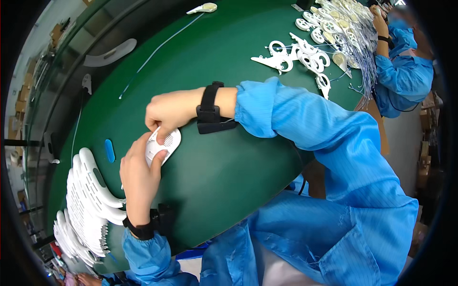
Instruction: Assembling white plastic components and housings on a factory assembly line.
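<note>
Both my hands are on a white slotted plastic shell [172,140] with one rounded end, held just over the green table. My left hand [140,174] grips its near left side, thumb lying across the surface. From above, my right hand [174,110] presses its thumb onto the shell's face, the other fingers curled at the far edge. Part of the shell is hidden under my fingers. A small blue oval piece [109,150] lies left of my left hand. Several curved white slotted shells [86,190] are stacked beside my left wrist.
A white part with a cable [202,8] lies at the far edge of the green table [229,167]. At the far right are white ring-shaped parts [281,55] and a heap of cabled parts [334,21]. A co-worker [403,62] sits beside that heap. A dark reflective panel [67,71] borders the left.
</note>
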Motion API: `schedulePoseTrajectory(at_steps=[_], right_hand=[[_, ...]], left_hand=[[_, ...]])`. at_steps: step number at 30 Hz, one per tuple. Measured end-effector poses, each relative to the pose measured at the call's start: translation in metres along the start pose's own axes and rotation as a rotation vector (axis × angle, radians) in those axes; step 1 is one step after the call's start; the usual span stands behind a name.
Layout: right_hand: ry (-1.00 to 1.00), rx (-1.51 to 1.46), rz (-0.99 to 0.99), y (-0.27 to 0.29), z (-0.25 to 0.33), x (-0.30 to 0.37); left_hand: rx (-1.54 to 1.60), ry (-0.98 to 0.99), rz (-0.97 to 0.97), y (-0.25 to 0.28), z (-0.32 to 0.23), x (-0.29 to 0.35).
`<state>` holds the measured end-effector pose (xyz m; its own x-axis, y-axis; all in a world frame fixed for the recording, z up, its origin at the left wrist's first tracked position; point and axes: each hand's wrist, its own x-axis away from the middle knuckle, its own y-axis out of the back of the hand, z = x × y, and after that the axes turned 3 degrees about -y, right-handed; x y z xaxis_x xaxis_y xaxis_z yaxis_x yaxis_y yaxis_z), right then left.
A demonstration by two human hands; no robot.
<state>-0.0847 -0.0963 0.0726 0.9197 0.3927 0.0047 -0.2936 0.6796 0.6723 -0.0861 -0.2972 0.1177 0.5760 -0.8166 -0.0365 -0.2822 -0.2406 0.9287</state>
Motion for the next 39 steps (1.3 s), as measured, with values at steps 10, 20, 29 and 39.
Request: schedulePoseTrajectory(at_steps=[10,20,29,39], right_hand=[[-0.335,-0.302,-0.554,0.119,-0.075,0.066],[-0.744,0.519,-1.096,0.168,-0.140,0.013],[-0.630,0.591,-0.533,0.137,-0.128,-0.104],[-0.101,0.295,-0.687,0.145,-0.063,-0.020]], left_hand=[[0.866,0.039,-0.429,0.002,0.036,0.025],[0.423,-0.032,-0.131,-0.037,0.038,0.010],[0.423,-0.094,-0.196,-0.044,0.043,0.008],[0.333,-0.204,-0.126,-0.035,0.034,0.010]])
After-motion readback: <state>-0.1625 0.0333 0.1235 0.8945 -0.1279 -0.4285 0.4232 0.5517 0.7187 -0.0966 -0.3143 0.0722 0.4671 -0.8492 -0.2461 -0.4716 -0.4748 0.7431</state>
